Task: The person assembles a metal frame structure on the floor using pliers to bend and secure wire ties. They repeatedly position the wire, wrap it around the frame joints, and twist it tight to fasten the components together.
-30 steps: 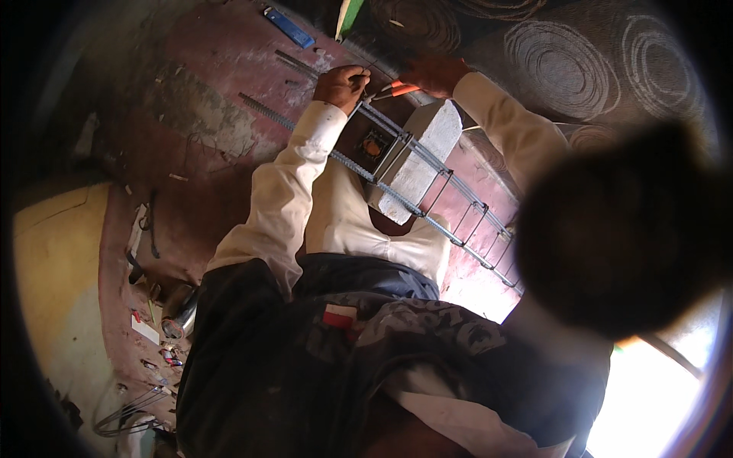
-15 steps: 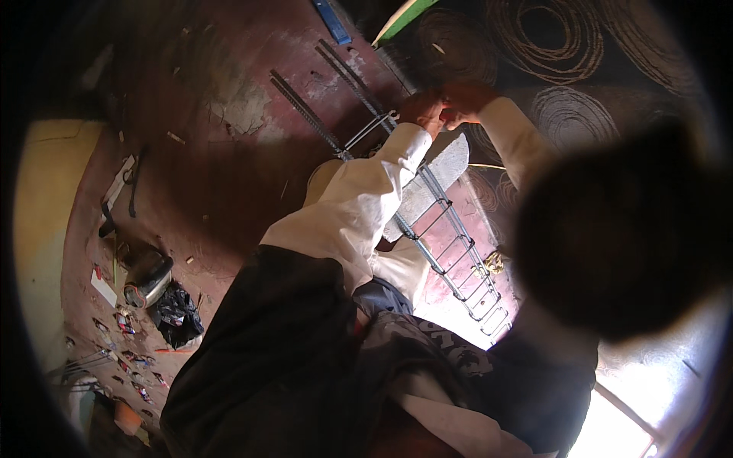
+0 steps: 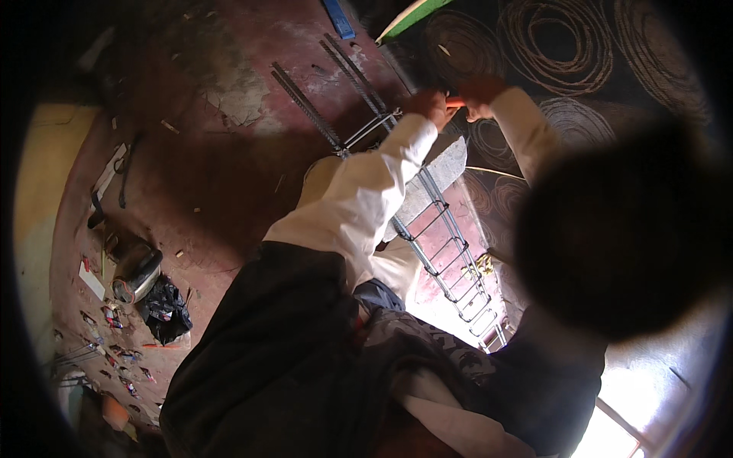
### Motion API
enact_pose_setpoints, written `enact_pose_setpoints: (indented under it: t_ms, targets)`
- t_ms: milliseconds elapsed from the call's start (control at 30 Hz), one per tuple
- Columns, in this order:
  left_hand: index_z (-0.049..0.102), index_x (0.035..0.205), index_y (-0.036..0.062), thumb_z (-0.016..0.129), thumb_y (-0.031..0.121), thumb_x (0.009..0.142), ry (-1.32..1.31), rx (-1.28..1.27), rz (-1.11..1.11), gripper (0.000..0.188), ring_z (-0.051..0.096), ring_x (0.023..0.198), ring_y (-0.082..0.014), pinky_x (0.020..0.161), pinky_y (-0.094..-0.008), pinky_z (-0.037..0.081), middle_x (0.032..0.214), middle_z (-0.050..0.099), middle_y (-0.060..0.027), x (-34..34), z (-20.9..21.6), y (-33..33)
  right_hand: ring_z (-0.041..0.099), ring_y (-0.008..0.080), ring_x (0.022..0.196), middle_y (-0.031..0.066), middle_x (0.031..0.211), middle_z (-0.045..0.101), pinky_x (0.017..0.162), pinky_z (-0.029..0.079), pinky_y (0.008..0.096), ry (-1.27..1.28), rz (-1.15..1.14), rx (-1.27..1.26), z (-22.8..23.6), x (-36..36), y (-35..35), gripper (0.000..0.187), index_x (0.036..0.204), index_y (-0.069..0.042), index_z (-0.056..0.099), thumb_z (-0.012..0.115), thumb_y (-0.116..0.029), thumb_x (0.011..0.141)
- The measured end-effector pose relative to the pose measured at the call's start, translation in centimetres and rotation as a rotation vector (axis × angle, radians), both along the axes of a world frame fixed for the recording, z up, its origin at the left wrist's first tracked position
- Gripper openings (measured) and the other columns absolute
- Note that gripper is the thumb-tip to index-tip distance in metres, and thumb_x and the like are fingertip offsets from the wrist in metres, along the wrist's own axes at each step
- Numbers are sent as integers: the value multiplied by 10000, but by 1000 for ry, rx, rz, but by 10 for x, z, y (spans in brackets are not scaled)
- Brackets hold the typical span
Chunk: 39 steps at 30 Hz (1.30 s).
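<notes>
My right hand (image 3: 482, 93) is closed round a tool with an orange handle (image 3: 456, 101); the rest of the tool is hidden. Close to its left end is my left hand (image 3: 429, 107), fingers curled in, and what they hold cannot be made out. Both hands are over the upper part of a long steel rebar cage (image 3: 437, 204), whose bars are joined by rectangular stirrups. A stirrup (image 3: 368, 131) crosses the bars just left of my left hand. Ribbed rebar ends (image 3: 305, 107) stick out beyond it. Under the cage lies a grey slab (image 3: 427, 187).
Coils of rusty wire (image 3: 555, 42) lie at the far right. A blue bar (image 3: 337, 19) and a green strip (image 3: 408, 21) are at the top. Lower left are a black plastic bag (image 3: 164, 309) and scattered litter. A dark blurred shape (image 3: 611, 237) covers the right side.
My hands, together before, have drawn slightly apart, the right one moving right. The orange handle now shows between them. The view has shifted a little.
</notes>
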State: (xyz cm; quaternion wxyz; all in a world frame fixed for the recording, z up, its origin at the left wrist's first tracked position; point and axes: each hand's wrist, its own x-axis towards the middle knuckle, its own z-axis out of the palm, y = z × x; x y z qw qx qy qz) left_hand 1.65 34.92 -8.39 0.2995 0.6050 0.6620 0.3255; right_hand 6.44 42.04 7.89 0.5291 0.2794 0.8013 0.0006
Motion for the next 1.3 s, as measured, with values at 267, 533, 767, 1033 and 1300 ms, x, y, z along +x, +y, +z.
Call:
enact_pose_setpoints:
  t_ms: [267, 533, 767, 1033, 1300]
  targets:
    - [615, 694, 64, 762, 351, 767, -967, -225, -718, 330, 477, 366, -111, 376, -283, 386, 500, 531, -18, -36, -5, 44, 608, 233, 891, 59, 918, 613, 889, 453, 447, 945, 725, 349, -8, 31, -7, 342, 968, -101, 642, 733, -227, 664]
    - [591, 800, 60, 787, 189, 738, -980, -365, -1103, 242, 548, 467, -131, 440, -283, 461, 590, 564, -37, -37, -14, 68, 613, 258, 885, 83, 898, 620, 766, 489, 415, 492, 457, 440, -29, 40, -13, 214, 943, -102, 625, 602, -259, 801]
    - [550, 1001, 76, 763, 286, 753, -464, -391, -794, 389, 435, 429, -95, 402, -262, 361, 547, 446, 15, -17, -22, 50, 675, 284, 845, 91, 848, 686, 708, 546, 410, 166, -4, 170, -18, 16, -3, 207, 937, -102, 677, 662, -244, 788]
    - [512, 791, 77, 680, 177, 791, -968, -667, -1140, 195, 315, 355, -54, 344, -225, 241, 470, 352, 36, -40, -6, 55, 538, 193, 1112, 29, 1134, 585, 1017, 391, 421, 785, 681, 491, -16, 64, -28, 457, 1177, -142, 603, 658, -226, 731]
    - [543, 817, 63, 698, 223, 814, -1150, -742, -1121, 222, 371, 362, -54, 344, -208, 279, 496, 439, 20, -45, -18, 61, 478, 201, 1167, 2, 1177, 542, 1071, 321, 421, 596, 765, 597, -42, 72, -5, 465, 1224, -152, 575, 588, -257, 771]
